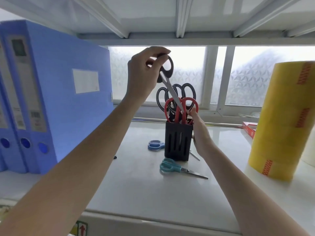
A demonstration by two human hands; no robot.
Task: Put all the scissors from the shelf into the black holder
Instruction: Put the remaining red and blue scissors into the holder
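Note:
The black holder stands on the white shelf. Red-handled scissors and black-handled scissors stick up out of it. My left hand holds another pair of black-handled scissors by the handles, blades slanting down with the tip among the red handles at the holder's mouth. My right hand grips the holder's right side. Teal-handled scissors lie flat in front of the holder. Blue-handled scissors lie to its left, partly behind it.
Blue file boxes stand at the left. A tall yellow tape stack stands at the right, a red box behind it. A shelf board runs close overhead. A thin metal piece lies by the holder's right foot.

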